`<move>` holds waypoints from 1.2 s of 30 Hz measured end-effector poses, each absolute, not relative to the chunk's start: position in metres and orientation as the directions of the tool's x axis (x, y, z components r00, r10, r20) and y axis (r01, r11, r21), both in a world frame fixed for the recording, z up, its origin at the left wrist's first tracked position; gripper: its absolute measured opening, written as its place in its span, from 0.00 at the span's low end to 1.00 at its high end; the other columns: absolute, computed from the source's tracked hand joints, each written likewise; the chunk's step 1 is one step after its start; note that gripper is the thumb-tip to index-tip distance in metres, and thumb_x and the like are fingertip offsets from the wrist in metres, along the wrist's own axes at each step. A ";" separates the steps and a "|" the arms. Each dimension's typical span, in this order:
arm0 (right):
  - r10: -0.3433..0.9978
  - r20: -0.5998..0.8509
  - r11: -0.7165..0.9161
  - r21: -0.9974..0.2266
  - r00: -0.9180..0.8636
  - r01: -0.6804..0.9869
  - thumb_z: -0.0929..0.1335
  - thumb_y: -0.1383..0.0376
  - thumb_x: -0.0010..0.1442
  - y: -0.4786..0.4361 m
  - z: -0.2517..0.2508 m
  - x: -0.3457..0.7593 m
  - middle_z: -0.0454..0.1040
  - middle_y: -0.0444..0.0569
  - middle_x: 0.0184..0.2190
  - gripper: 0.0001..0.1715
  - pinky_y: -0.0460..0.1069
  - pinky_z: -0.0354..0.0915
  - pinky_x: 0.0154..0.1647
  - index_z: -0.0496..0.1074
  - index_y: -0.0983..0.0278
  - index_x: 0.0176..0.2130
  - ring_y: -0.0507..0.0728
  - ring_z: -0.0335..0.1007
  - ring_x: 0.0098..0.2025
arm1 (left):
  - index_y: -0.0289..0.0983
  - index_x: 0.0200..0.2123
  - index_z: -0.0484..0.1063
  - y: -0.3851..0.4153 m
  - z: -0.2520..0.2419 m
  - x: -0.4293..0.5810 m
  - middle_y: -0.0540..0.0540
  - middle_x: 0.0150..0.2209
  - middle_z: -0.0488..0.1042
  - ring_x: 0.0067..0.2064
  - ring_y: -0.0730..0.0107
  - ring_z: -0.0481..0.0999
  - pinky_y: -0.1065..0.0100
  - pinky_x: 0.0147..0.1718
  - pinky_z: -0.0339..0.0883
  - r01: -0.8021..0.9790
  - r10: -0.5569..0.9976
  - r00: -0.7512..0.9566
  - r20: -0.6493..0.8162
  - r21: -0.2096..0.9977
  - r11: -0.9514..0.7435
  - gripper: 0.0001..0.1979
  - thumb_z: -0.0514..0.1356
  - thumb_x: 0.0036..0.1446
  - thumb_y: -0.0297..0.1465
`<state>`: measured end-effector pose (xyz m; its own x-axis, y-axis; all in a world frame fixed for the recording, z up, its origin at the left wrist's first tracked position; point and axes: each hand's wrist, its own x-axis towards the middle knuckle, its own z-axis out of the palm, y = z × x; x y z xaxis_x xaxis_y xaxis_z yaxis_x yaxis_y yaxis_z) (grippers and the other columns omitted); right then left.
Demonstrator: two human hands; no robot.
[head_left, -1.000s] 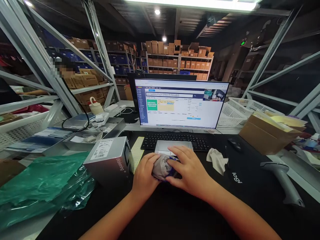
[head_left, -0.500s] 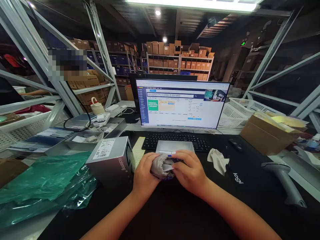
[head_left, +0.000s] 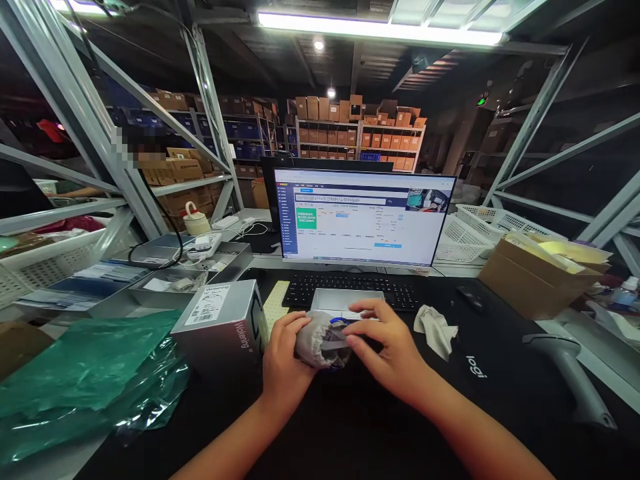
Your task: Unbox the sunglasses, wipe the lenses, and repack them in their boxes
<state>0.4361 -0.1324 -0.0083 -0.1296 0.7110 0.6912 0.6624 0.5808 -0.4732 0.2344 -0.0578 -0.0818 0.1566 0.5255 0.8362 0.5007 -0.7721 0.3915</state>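
Note:
A grey drawstring pouch with a blue cord is held above the desk mat, its gathered mouth turned to the right. Wrapped round its left side is my left hand. At the mouth, my right hand has its fingers apart, the fingertips beside the opening and the blue cord. Something pale shows inside the mouth; I cannot make out what it is. Behind the pouch lies an open silver-grey box. To the left stands a silver Wokening carton with a white label.
A keyboard and a monitor are behind my hands. Rightward lie a crumpled beige cloth, a mouse, a barcode scanner and a cardboard box. Green plastic bags cover the left side. A person is partly visible behind the frame.
My right hand's fingers have spread and drawn slightly away from the pouch mouth. The pouch has tipped a little, more of its opening facing right. My left hand keeps its hold.

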 end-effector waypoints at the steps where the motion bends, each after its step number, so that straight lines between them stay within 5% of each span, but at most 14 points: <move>1: 0.741 0.656 0.560 -0.487 -0.143 0.670 0.70 0.66 0.63 -0.132 -0.012 0.433 0.74 0.55 0.50 0.06 0.56 0.72 0.49 0.80 0.60 0.37 0.61 0.75 0.50 | 0.37 0.50 0.68 -0.059 -0.083 0.235 0.41 0.51 0.71 0.51 0.56 0.74 0.55 0.51 0.72 0.504 0.501 0.162 0.850 0.365 -0.782 0.21 0.67 0.54 0.31; 7: 0.819 0.564 0.443 -0.504 -0.106 0.742 0.73 0.70 0.52 -0.126 -0.032 0.417 0.76 0.56 0.52 0.04 0.54 0.72 0.44 0.78 0.63 0.33 0.63 0.77 0.47 | 0.36 0.54 0.68 -0.063 -0.086 0.234 0.37 0.52 0.71 0.52 0.54 0.74 0.56 0.51 0.72 0.552 0.316 0.229 0.921 0.145 -0.821 0.21 0.65 0.57 0.28; 11: 0.837 0.540 0.466 -0.625 -0.085 0.626 0.68 0.78 0.49 -0.118 -0.027 0.425 0.78 0.50 0.37 0.11 0.47 0.69 0.37 0.73 0.64 0.25 0.56 0.77 0.38 | 0.39 0.60 0.65 -0.061 -0.087 0.233 0.37 0.56 0.68 0.58 0.54 0.71 0.56 0.57 0.68 0.423 0.204 0.349 0.914 0.040 -0.905 0.27 0.66 0.58 0.30; 15: 0.830 0.558 0.452 -0.690 0.018 0.565 0.66 0.76 0.51 -0.109 -0.016 0.456 0.79 0.50 0.35 0.12 0.49 0.68 0.40 0.77 0.63 0.27 0.57 0.76 0.39 | 0.41 0.69 0.52 -0.057 -0.092 0.236 0.33 0.67 0.56 0.67 0.43 0.60 0.45 0.65 0.57 0.187 0.441 0.321 0.838 0.400 -0.897 0.50 0.60 0.52 0.61; 17: 0.824 0.562 0.445 -0.725 0.078 0.526 0.67 0.73 0.52 -0.107 -0.010 0.470 0.79 0.51 0.38 0.11 0.50 0.68 0.43 0.79 0.63 0.30 0.59 0.75 0.42 | 0.42 0.70 0.51 -0.055 -0.094 0.239 0.34 0.70 0.53 0.70 0.43 0.56 0.43 0.67 0.51 0.061 0.655 0.229 0.720 0.661 -0.748 0.46 0.51 0.57 0.63; 20: 0.836 0.538 0.438 -0.777 0.114 0.452 0.68 0.70 0.52 -0.106 -0.006 0.480 0.79 0.51 0.40 0.11 0.51 0.68 0.43 0.82 0.61 0.31 0.60 0.75 0.42 | 0.42 0.69 0.54 -0.051 -0.091 0.244 0.35 0.66 0.61 0.63 0.50 0.68 0.49 0.62 0.61 -0.196 0.913 0.168 0.371 0.920 -0.338 0.39 0.50 0.63 0.58; 23: 0.867 0.492 0.429 -0.815 0.076 0.389 0.70 0.69 0.51 -0.106 -0.006 0.477 0.79 0.51 0.42 0.10 0.53 0.68 0.47 0.83 0.60 0.31 0.60 0.75 0.44 | 0.38 0.60 0.68 -0.048 -0.083 0.248 0.36 0.53 0.76 0.47 0.55 0.79 0.58 0.47 0.74 -0.373 0.960 0.263 0.098 0.928 0.008 0.40 0.63 0.53 0.58; 26: 0.901 0.431 0.391 -0.858 0.051 0.332 0.71 0.68 0.50 -0.104 -0.006 0.475 0.79 0.51 0.44 0.09 0.54 0.67 0.51 0.83 0.59 0.30 0.61 0.74 0.46 | 0.34 0.42 0.77 -0.046 -0.076 0.249 0.41 0.36 0.81 0.33 0.62 0.79 0.64 0.33 0.74 -0.373 0.965 0.262 0.011 0.923 0.091 0.33 0.72 0.42 0.54; 32: 0.958 0.283 0.271 -0.941 0.032 0.204 0.77 0.62 0.47 -0.102 0.009 0.498 0.75 0.55 0.52 0.06 0.55 0.69 0.49 0.84 0.59 0.30 0.64 0.72 0.53 | 0.33 0.31 0.78 -0.052 -0.068 0.240 0.45 0.28 0.79 0.30 0.67 0.75 0.70 0.30 0.68 -0.282 0.994 0.107 0.031 0.959 0.001 0.28 0.75 0.36 0.51; 36: 0.954 0.297 0.284 -0.939 0.040 0.196 0.80 0.56 0.43 -0.107 0.023 0.526 0.77 0.54 0.49 0.13 0.55 0.70 0.48 0.84 0.60 0.29 0.65 0.72 0.52 | 0.36 0.30 0.77 -0.064 -0.063 0.232 0.48 0.28 0.78 0.29 0.68 0.73 0.72 0.29 0.66 0.028 0.957 -0.095 0.273 0.962 -0.272 0.21 0.68 0.48 0.49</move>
